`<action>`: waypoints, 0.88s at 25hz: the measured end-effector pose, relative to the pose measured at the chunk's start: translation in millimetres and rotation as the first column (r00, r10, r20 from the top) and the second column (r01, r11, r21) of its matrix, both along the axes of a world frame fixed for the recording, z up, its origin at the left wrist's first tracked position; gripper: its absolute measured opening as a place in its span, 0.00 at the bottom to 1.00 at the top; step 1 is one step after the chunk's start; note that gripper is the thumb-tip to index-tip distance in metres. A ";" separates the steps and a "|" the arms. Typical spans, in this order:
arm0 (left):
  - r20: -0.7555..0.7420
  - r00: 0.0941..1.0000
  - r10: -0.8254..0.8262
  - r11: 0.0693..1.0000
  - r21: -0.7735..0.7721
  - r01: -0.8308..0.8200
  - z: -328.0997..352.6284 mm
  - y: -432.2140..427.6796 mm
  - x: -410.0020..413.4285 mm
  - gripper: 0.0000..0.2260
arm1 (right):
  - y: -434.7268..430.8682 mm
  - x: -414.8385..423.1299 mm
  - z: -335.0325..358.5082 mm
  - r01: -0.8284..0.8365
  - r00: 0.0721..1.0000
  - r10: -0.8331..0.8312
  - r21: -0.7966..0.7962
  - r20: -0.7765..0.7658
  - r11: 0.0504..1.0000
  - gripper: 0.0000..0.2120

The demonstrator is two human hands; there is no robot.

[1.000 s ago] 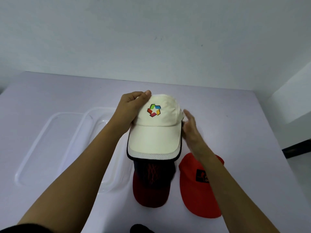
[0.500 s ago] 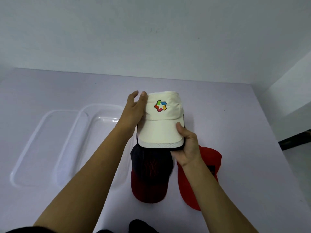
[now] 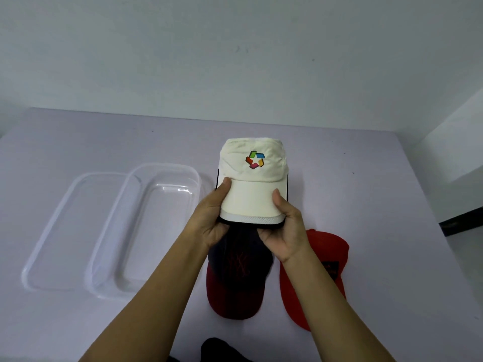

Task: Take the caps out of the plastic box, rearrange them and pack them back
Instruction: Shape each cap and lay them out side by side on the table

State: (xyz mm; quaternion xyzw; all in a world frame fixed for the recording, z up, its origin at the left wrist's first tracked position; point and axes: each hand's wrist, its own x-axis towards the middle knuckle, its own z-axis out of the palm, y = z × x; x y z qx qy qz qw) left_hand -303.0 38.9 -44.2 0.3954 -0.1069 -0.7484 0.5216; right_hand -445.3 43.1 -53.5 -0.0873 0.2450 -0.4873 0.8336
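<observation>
A cream cap (image 3: 252, 178) with a coloured star logo sits at the middle of the table, its brim toward me. My left hand (image 3: 211, 218) grips the brim's left side, thumb on top. The brim's right side is pinched by my right hand (image 3: 283, 228), thumb also on top. Under my hands lies a dark navy cap with a dark red brim (image 3: 236, 278). A red cap (image 3: 324, 262) lies to its right, partly hidden by my right forearm. The clear plastic box (image 3: 183, 171) stands left of the caps with nothing in it.
The box's clear lid (image 3: 52, 231) lies flat to the left of the box. A pale wall runs behind the white table (image 3: 379, 205). A dark object (image 3: 219, 348) shows at the bottom edge between my arms.
My left hand has left the crown's left side and come down to grip the brim. The right hand stays on the brim's right side.
</observation>
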 end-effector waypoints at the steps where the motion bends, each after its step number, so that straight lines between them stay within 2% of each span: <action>1: 0.107 0.994 -0.003 1.000 0.012 0.001 -3.6 -0.9 2.1 0.14 | 1.4 0.4 -1.3 0.030 1.000 -0.030 0.029 0.006 0.999 0.24; 4: 0.327 0.942 -0.073 0.996 0.070 0.053 -13.6 -10.0 8.2 0.23 | -1.8 0.4 -7.2 0.087 0.996 -0.082 0.132 -0.044 0.987 0.17; 7: 0.352 0.917 -0.188 0.979 0.143 0.146 -12.7 -26.6 8.0 0.16 | -20.2 -2.5 -13.4 0.139 0.985 -0.114 0.198 -0.133 0.970 0.15; 12: 0.440 0.875 -0.204 0.974 0.178 0.138 -25.6 -79.6 6.9 0.06 | -74.5 -6.3 -31.0 0.203 0.937 -0.096 0.300 -0.336 0.932 0.20; 15: 0.487 0.831 -0.267 0.956 0.239 0.168 -52.8 -104.5 9.6 0.06 | -98.4 -6.5 -57.3 0.206 0.913 -0.049 0.355 -0.404 0.912 0.19; 17: 0.497 0.812 -0.305 0.946 0.258 0.198 -69.1 -111.4 12.6 0.10 | -108.3 -8.7 -78.4 0.179 0.882 0.015 0.366 -0.472 0.913 0.19; 19: 0.549 0.765 -0.337 0.938 0.261 0.227 -89.1 -114.5 15.9 0.17 | -115.5 -9.8 -97.2 0.121 0.795 0.118 0.346 -0.596 0.930 0.22; 21: 0.646 0.664 -0.376 0.925 0.300 0.232 -103.3 -113.3 14.1 0.32 | -116.0 -8.7 -108.6 0.046 0.671 0.218 0.333 -0.708 0.942 0.24; 22: 0.712 0.584 -0.389 0.920 0.331 0.210 -109.8 -112.9 12.2 0.38 | -115.3 -7.7 -111.6 0.028 0.583 0.256 0.334 -0.771 0.942 0.24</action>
